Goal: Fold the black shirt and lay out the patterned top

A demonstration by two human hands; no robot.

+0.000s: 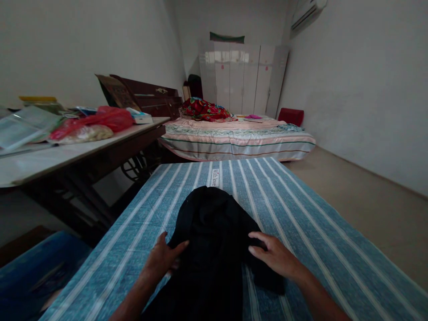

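Observation:
A black garment (214,232) lies lengthwise on a blue-and-white striped cloth (294,214) that covers the surface in front of me. My left hand (163,259) rests on the garment's left edge, thumb stretched across the fabric and fingers curled at the side. My right hand (272,254) lies flat on the garment's right side, fingers pointing left and slightly bent over a fold. Neither hand lifts the fabric off the surface.
A white-topped table (67,154) with red bags (100,120) and papers stands to the left. Beyond is a bed (234,138) with a colourful bundle (203,109), then a white wardrobe (240,78). Bare floor (368,200) runs along the right wall. A blue object (36,272) is at lower left.

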